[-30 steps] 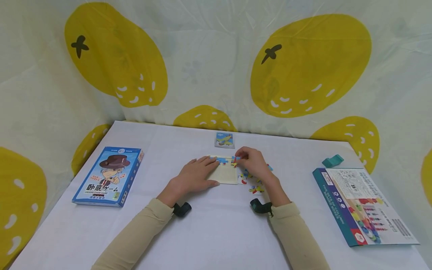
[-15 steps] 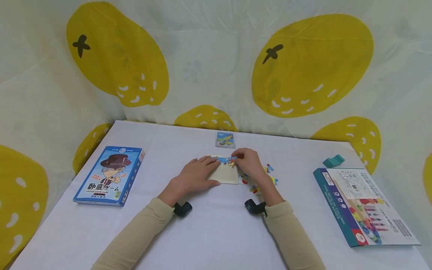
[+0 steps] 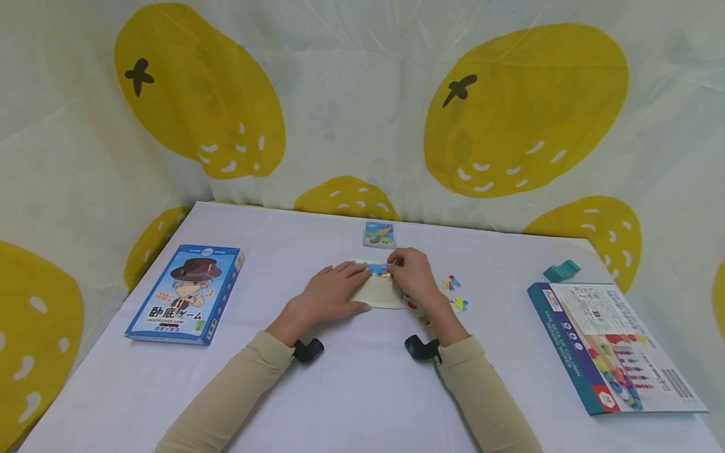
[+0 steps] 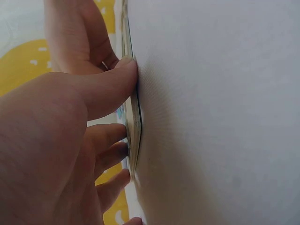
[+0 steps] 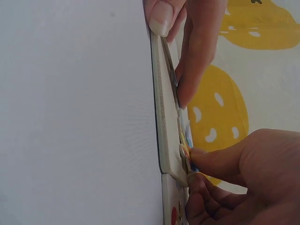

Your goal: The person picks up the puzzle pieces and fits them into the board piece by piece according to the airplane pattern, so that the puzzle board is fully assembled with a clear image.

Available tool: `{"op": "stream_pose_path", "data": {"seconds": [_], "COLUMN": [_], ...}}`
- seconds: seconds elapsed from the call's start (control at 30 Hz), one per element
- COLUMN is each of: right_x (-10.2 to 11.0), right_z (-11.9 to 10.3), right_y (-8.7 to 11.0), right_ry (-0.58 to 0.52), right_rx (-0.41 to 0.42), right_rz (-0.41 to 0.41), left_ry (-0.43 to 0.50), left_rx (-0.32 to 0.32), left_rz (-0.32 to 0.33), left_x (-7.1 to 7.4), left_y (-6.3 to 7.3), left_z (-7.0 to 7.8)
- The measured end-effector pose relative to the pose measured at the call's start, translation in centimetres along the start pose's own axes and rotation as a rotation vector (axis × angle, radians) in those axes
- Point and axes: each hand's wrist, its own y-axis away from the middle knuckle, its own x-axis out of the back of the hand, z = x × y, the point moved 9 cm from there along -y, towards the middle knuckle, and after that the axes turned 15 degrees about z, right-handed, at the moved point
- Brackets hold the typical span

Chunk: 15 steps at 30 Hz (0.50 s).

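A cream puzzle board (image 3: 376,297) lies mid-table, with blue puzzle pieces (image 3: 374,269) set along its far side. My left hand (image 3: 334,292) rests on the board's left part, fingers extended and thumb at the near edge. In the left wrist view that thumb (image 4: 119,79) touches the rim. At the far right corner, my right hand (image 3: 416,277) pinches a puzzle piece between thumb and fingers. The right wrist view shows this puzzle piece (image 5: 185,151) low over the board (image 5: 163,108), partly covered by the fingertips.
Loose puzzle pieces (image 3: 451,282) lie right of the board, some beneath the right wrist. Behind it sits a small airplane picture (image 3: 379,234). A blue game box (image 3: 189,296) stands left; a teal-edged box (image 3: 617,352) and a teal object (image 3: 562,270) lie right.
My right hand has shifted slightly left with the puzzle piece, in against the blue pieces. Loose pieces at the right have come into view from under the arm. My left hand stays in place.
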Motion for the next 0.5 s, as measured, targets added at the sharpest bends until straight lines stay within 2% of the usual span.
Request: {"op": "stream_pose_path", "data": {"seconds": [0.5], "right_x": [-0.01], "right_z": [0.21], "right_y": [-0.01], "right_ry": [0.032], "right_rx": [-0.012], "right_rz": [-0.002], "left_ry": [-0.004], "left_rx": [0.011], "left_rz": [-0.006], "left_x": [-0.23], "left_y": [0.03], "left_z": [-0.01]}}
